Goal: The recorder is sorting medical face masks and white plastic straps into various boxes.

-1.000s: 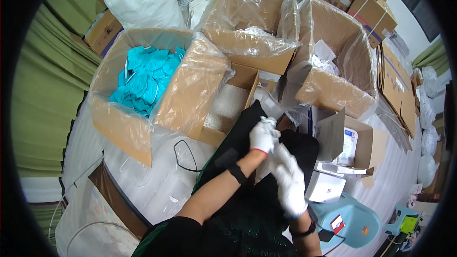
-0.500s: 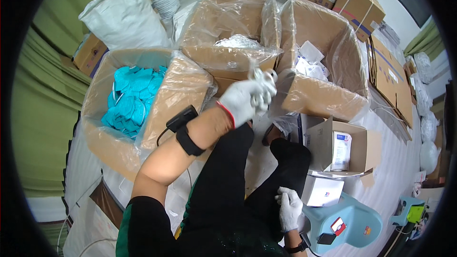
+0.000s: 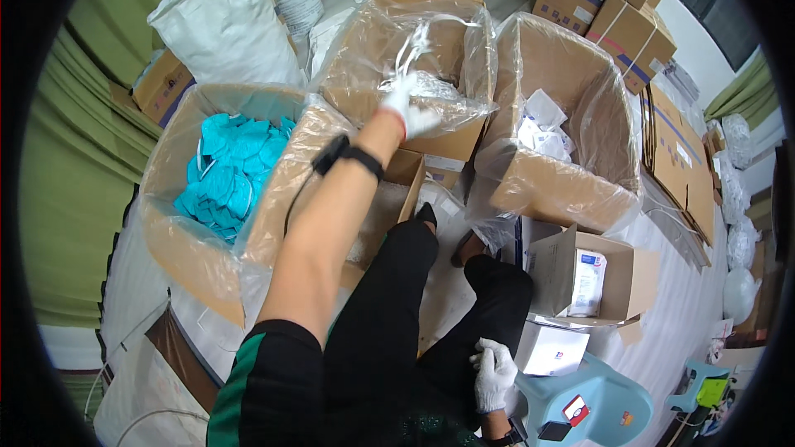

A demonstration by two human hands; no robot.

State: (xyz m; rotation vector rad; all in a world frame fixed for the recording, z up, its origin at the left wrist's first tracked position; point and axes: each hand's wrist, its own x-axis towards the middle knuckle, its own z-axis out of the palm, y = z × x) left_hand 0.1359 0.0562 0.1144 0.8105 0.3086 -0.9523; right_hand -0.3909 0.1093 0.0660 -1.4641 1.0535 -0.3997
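Observation:
My left hand (image 3: 406,109), in a white glove with a red cuff, reaches out over the near rim of the middle lined carton (image 3: 352,83). Loose white bands (image 3: 416,43) are at its fingertips, above a pale heap (image 3: 431,85) inside that carton. Motion smears the fingers, so whether they still grip the bands is unclear. My right hand (image 3: 494,374), gloved in white too, rests on my right thigh, nothing visible in it and its fingers loosely apart. Turquoise folded masks (image 3: 232,170) fill part of the left lined carton (image 3: 178,257).
White packets (image 3: 543,128) lie in the right lined carton (image 3: 563,186). Nearer stand a small open carton (image 3: 638,281) with a packet inside, a white box (image 3: 553,350) and a light-blue stool (image 3: 617,381). White sacks (image 3: 219,25) and stacked cartons (image 3: 621,25) stand farther back.
My left hand has swung forward and left, from above my knees to over the middle carton, and the white bundle now spreads into loose bands. My right hand stays on my thigh.

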